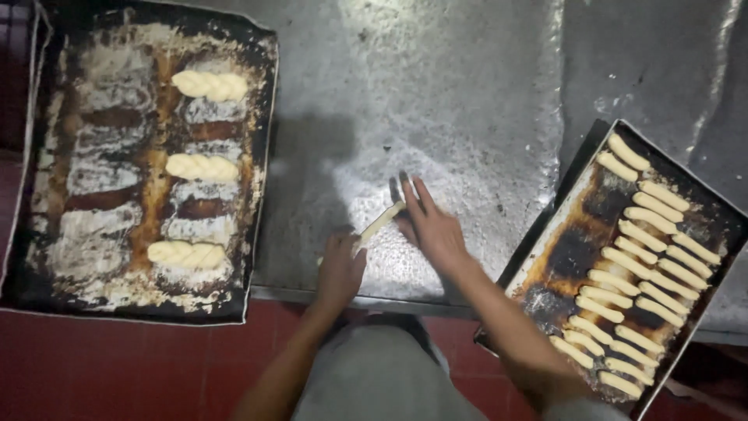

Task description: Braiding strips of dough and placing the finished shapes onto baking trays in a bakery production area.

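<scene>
— What's lying over on your left?

— A dark, flour-crusted tray [47, 234] is carrying three braided dough pieces [202, 167], spaced apart in a column so they aren't touching.

— And your hands?

— My left hand [340, 269] is curling loosely over the near end of a dough strip [379, 223] on the steel table [467, 93]; my right hand [431, 226], fingers stretched flat, is pressing its far end, apparently rolling it.

— Further right?

— Another tray [569, 195] is holding rows of plain dough sticks [639, 234], within reach.
</scene>
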